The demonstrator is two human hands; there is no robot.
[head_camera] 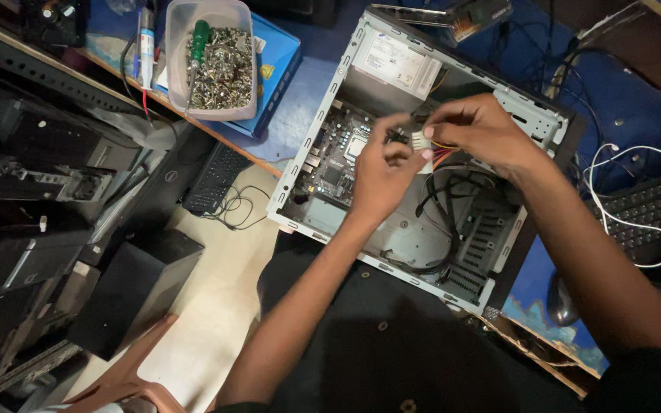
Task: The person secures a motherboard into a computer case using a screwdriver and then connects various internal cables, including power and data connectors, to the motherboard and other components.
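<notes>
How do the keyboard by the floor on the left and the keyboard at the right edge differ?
The left keyboard hangs tilted off the table edge, partly over the floor; the right keyboard lies flat on the blue surface. A white cable loops across the right keyboard; a dark cable coils below the left one. Both are black and sit beside the open computer case.

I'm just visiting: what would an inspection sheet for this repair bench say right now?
Surface: blue-topped bench, partly covered.
Job's things: open computer case lying on its side; white connector with coloured wires held above the motherboard.
Clutter: plastic tub of screws with a green-handled screwdriver; keyboard.
Hands: left hand and right hand both pinch the connector.
Cables: black cable bundle inside the case; white cable across the keyboard.
Surroundings: stacked dark computer cases on the left.
</notes>
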